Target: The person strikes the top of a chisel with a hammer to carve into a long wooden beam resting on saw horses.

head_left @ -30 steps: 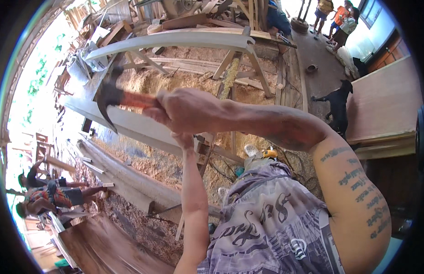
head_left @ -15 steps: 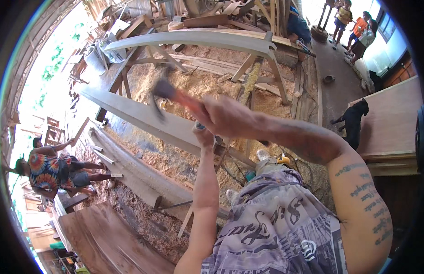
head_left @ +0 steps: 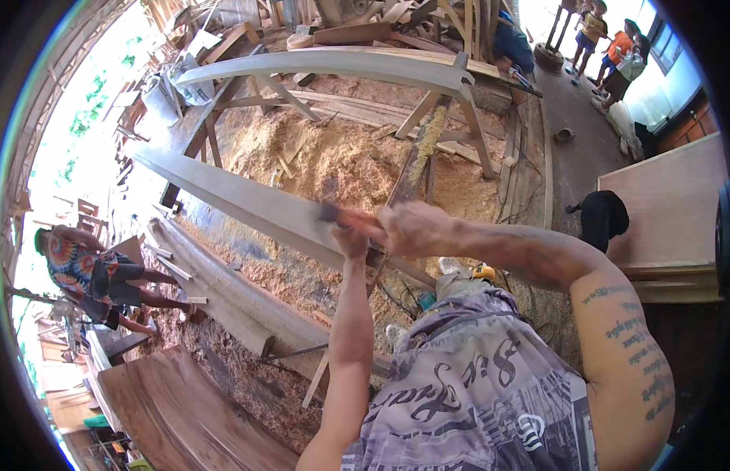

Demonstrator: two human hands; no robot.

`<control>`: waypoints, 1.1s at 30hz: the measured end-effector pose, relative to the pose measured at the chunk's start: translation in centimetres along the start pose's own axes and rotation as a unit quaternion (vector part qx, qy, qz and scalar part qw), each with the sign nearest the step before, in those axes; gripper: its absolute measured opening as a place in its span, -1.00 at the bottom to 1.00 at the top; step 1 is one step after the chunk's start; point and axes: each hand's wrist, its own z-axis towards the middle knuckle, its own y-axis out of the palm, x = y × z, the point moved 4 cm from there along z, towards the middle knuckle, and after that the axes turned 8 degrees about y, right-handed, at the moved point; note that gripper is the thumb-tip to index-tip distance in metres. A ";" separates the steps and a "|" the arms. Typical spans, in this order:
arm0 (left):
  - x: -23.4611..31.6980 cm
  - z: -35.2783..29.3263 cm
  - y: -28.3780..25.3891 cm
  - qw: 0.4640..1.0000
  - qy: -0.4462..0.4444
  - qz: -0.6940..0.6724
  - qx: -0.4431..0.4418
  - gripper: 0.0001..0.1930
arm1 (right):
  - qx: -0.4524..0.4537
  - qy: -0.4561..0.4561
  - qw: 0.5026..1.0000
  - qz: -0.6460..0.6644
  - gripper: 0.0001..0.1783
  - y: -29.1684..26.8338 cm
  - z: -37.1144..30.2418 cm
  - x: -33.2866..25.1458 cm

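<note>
My right hand (head_left: 416,228) is closed round the orange handle of a claw hammer (head_left: 358,223), whose dark head is smeared by motion. The head is over the top of my left hand (head_left: 351,243). That hand is wrapped round a short upright tool that looks like a chisel; the hammer and my fingers hide it, and its blade does not show. Both hands are above the near right end of a long pale wooden beam (head_left: 247,196), which slants away to the far left.
A second curved beam (head_left: 325,61) rests on trestles beyond a heap of sawdust (head_left: 302,149). To the left are a long timber (head_left: 239,294), a wide brown slab (head_left: 184,408) and a person in a tie-dye shirt (head_left: 74,263). A black dog (head_left: 604,220) stands beside a pale panel (head_left: 671,204) on the right.
My right hand has brought the hammer down from the upper left onto the top of my left hand's tool. My left hand stays put. At left, the person has bent over; the dog has turned.
</note>
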 end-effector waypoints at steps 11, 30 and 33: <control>0.4 -0.2 0.9 0.999 0.023 0.019 0.025 -0.82 | 0.245 -0.196 0.940 0.134 -0.49 -4.1 -1.3 -3.9; -3.9 3.4 1.0 0.920 -0.272 -0.178 0.219 -0.75 | 0.140 0.123 0.957 0.222 -0.32 3.5 -3.0 16.4; 0.8 3.7 4.1 0.968 -0.145 -0.188 0.080 -0.72 | 0.159 0.138 0.945 0.251 -0.34 3.2 -4.5 19.2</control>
